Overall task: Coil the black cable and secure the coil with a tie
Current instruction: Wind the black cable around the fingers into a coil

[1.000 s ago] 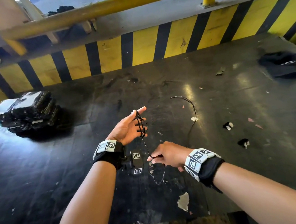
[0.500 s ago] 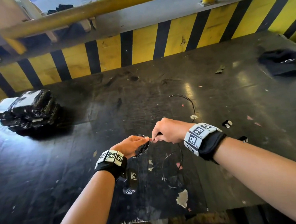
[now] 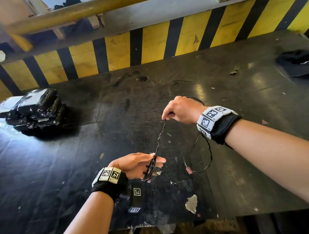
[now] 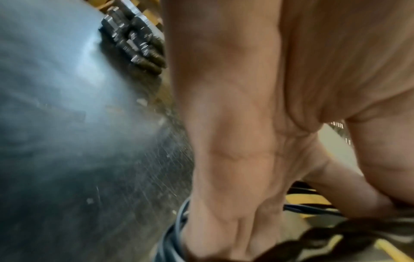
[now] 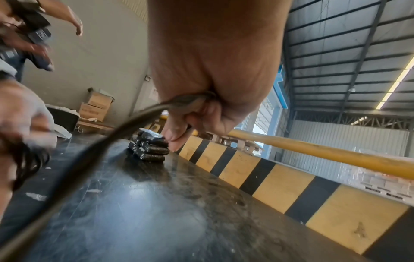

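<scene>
Dark, scuffed worktop (image 3: 81, 174) under both hands, backed by a yellow-and-black striped barrier (image 3: 153, 43).

Left hand (image 3: 134, 165) low and near the body, fingers (image 3: 159, 160) mostly straight and a little spread, threaded through the finished turns of the black cable (image 3: 160, 134). Serves as a former: loops hang round the fingers so the coil (image 3: 150, 171) keeps its size and cannot spring apart.

Right hand (image 3: 181, 110) raised up and away from the left fingers, thumb and forefinger pinched narrow on the cable. Stretches a short twisted run taut between the two hands, probably to set the length of the next turn before laying it on.

Rest of the cable slack: one loose loop drooping below the right wrist toward the worktop, another arc showing just beyond the right knuckles.

No tie recognisable; left wrist view too blurred to rule one out. Securing not yet begun.

Stack of black wrapped bundles (image 3: 35, 108) well off beyond the left fingers.
</scene>
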